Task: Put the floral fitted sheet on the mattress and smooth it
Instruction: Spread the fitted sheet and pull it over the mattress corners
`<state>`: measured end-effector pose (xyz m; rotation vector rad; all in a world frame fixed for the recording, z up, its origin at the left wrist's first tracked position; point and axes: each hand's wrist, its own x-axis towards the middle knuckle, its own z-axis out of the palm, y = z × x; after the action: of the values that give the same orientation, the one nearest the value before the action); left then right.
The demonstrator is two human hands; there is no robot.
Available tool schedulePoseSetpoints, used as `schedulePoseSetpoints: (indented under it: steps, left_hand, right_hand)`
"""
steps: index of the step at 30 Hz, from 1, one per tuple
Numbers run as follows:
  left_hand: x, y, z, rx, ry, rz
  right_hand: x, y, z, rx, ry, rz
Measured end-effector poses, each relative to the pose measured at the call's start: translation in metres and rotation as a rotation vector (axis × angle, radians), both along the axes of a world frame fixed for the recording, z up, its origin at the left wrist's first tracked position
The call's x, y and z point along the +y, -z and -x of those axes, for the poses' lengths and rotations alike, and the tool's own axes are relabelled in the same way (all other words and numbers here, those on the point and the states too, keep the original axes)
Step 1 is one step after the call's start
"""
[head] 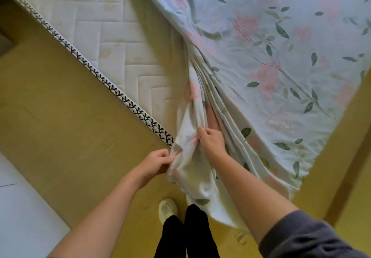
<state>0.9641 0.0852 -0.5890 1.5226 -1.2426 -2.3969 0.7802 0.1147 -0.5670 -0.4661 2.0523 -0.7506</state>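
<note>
The floral fitted sheet [271,47], pale blue with pink flowers and green leaves, covers the right part of the white quilted mattress [112,36]. At the mattress's near corner the sheet is bunched into deep folds that hang over the edge. My left hand [156,163] pinches the sheet's hem just below the corner. My right hand [210,141] grips the gathered folds a little higher, on top of the corner. The left part of the mattress lies bare, with its black-and-white patterned piping [96,75] showing.
The yellow wooden bed frame [70,137] runs along the mattress's left side and also shows at the right [345,157]. Pale floor [24,207] lies at the lower left. My legs in black trousers [190,235] and a light shoe [167,209] stand close to the corner.
</note>
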Motion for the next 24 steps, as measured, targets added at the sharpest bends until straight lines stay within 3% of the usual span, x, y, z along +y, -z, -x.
schedulePoseSetpoints:
  steps: [3, 7, 13, 16, 19, 21, 24]
  left_hand:
    - [-0.011, 0.008, 0.002, -0.207, 0.033, -0.073]
    - [-0.049, 0.022, 0.051, -0.376, -0.082, 0.08]
    - [-0.098, 0.042, 0.125, -0.461, -0.27, 0.16]
    - [-0.11, 0.053, 0.139, -0.385, -0.273, 0.077]
    - [-0.113, 0.059, 0.127, -0.406, -0.101, 0.226]
    - [-0.114, 0.066, 0.1, -0.534, -0.134, 0.408]
    - [-0.109, 0.072, 0.027, -0.679, -0.286, 0.444]
  right_hand:
    - [-0.002, 0.0, 0.003, -0.044, -0.029, 0.028]
    - [-0.004, 0.001, 0.014, -0.134, -0.085, 0.028]
    - [0.002, 0.012, 0.045, -0.372, -0.191, 0.103]
    - [0.0, 0.021, 0.055, -0.427, -0.278, 0.093]
    - [-0.005, 0.036, 0.056, -0.404, -0.328, 0.023]
    - [-0.004, 0.045, 0.052, -0.342, -0.315, -0.057]
    - [-0.008, 0.054, 0.042, -0.249, -0.381, -0.172]
